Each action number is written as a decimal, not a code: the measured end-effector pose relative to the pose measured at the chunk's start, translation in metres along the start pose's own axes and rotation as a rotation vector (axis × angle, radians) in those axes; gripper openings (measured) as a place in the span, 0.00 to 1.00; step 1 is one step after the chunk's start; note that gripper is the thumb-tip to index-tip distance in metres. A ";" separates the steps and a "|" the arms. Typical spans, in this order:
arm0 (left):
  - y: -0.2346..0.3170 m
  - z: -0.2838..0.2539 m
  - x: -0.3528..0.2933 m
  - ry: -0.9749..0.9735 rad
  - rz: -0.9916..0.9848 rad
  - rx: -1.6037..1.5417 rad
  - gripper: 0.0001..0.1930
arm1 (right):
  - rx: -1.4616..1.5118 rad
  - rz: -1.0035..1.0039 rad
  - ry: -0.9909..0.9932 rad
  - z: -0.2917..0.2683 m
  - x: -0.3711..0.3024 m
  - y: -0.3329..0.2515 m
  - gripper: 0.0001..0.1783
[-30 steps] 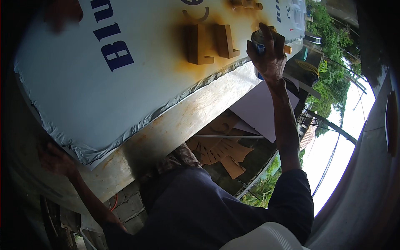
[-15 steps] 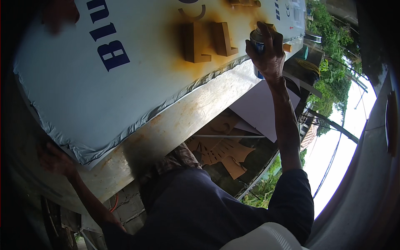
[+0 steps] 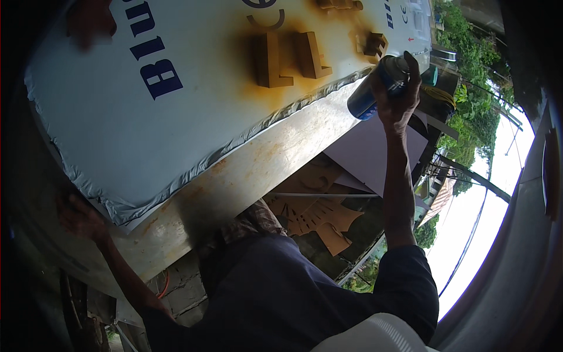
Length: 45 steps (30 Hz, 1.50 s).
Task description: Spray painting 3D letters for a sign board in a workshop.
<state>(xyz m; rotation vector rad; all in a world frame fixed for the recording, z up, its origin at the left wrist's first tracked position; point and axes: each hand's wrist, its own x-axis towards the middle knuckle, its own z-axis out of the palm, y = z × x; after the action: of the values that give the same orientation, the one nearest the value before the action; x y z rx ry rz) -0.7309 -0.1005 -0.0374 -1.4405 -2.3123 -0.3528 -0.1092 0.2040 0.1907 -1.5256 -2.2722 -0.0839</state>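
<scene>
My right hand (image 3: 400, 104) is wrapped round a blue spray can (image 3: 365, 101), with the index finger up at its top. The can is tilted and hangs over the near edge of the table (image 3: 252, 155). Beyond it, gold-brown block letters (image 3: 271, 63) stand on a pale printed sheet (image 3: 193, 126), with brownish-gold overspray around them. A smaller gold-brown piece (image 3: 375, 44) is the closest to the can. At the far left, my left hand (image 3: 82, 218) lies in shadow by the sheet's corner, its fingers loosely stretched on the table and holding nothing visible.
Below the table's near edge lie cut brown cardboard (image 3: 319, 220) and a white panel (image 3: 375, 149). A blurred reddish-brown shape (image 3: 91, 20) shows at the upper left. A coiled yellow hose-like item (image 3: 438, 97) is at the right, with greenery (image 3: 469, 58) beyond.
My right hand has drawn the spray can back toward me and a little right, away from the letters, and tilted it. My left hand has barely moved.
</scene>
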 end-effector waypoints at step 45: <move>-0.033 0.028 0.004 -0.407 -0.149 -0.013 0.24 | 1.330 0.626 0.301 -0.155 -0.206 0.001 0.37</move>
<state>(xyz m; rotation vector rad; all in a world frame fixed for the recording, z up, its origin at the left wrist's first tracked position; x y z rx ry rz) -0.7681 -0.1002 -0.0607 -1.4579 -2.7528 -0.1215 0.0036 -0.0175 0.2592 -1.1732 -0.9983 1.0487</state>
